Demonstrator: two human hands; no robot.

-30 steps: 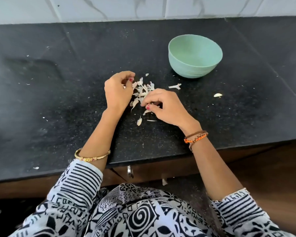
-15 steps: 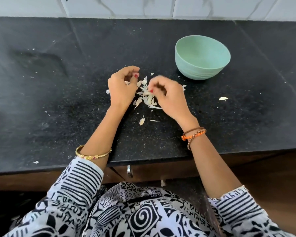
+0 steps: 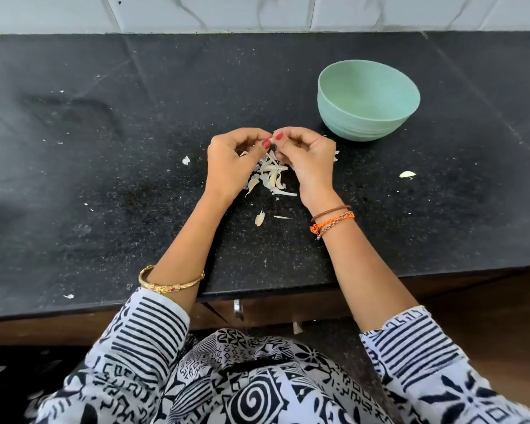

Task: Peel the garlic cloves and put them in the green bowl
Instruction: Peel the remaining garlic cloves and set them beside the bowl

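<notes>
Bare black counter [image 3: 110, 185] stretches toward its left edge. The green bowl [image 3: 368, 99] blocks the back right; the peel pile [image 3: 271, 175] and lone clove [image 3: 407, 174] clutter mid-counter.

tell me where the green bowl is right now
In the head view the green bowl stands on the black counter, right of centre toward the tiled wall, just beyond and right of the right hand.
</notes>
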